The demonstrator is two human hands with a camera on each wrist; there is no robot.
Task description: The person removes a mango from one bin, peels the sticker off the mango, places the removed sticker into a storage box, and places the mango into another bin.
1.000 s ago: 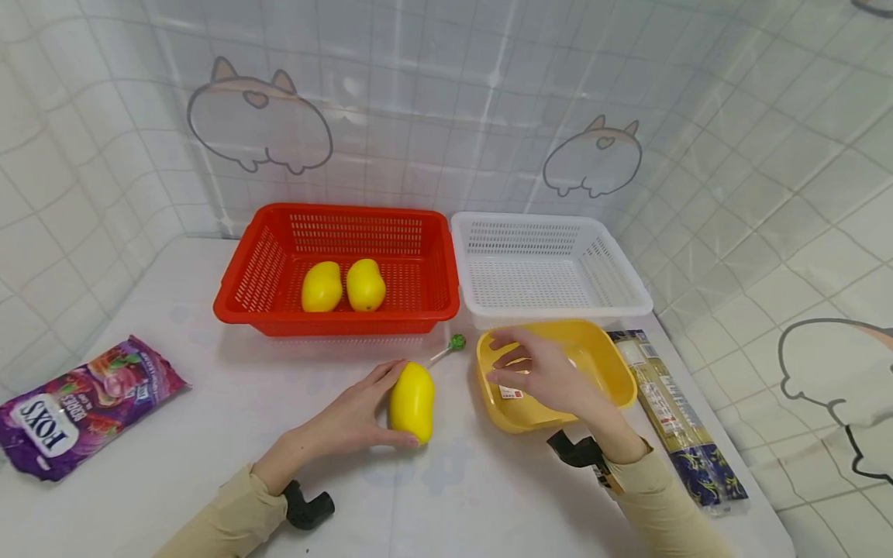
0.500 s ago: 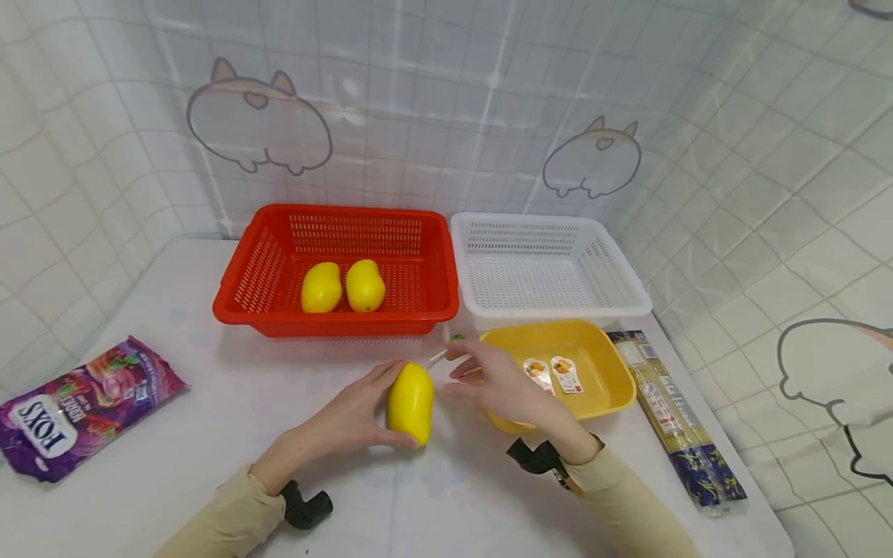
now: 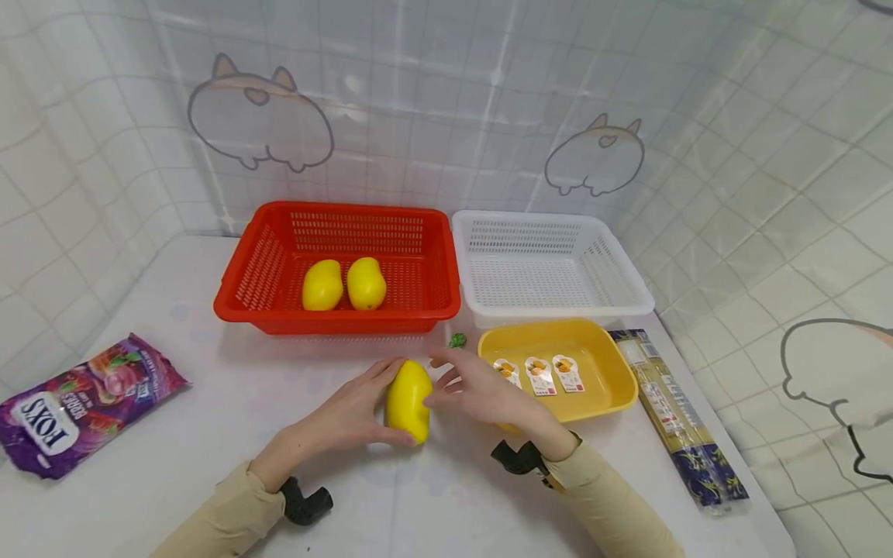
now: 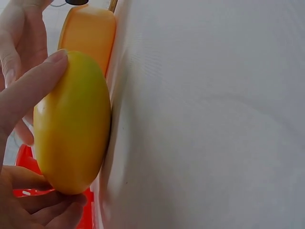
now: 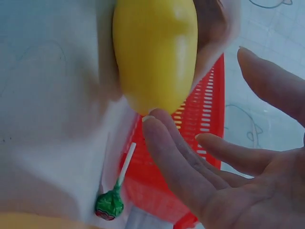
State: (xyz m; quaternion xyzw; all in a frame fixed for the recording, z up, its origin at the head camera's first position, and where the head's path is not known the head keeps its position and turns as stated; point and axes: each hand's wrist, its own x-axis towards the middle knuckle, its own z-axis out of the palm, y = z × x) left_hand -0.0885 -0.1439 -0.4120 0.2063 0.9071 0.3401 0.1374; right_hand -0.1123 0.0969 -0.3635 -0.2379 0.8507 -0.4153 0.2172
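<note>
My left hand grips a yellow mango, its thumb at the near end and its fingers at the far end. In the left wrist view, a greenish patch shows on the mango near the thumb. My right hand is at the mango's right side, fingers slightly bent and parted. Seen from the right wrist, its fingertips are at the mango's lower end; whether they touch it I cannot tell. Nothing shows between thumb and fingers. Beside that hand, a yellow basin holds three fruit-picture labels.
Two more mangoes lie in a red basket at the back. To its right stands a white basket. A green-wrapped lollipop lies near the basin. A purple Fox's bag is far left, a long clear packet far right.
My right hand has moved left from over the yellow basin to the mango's side, uncovering the labels and passing over the lollipop. The left hand keeps its grip in nearly the same place.
</note>
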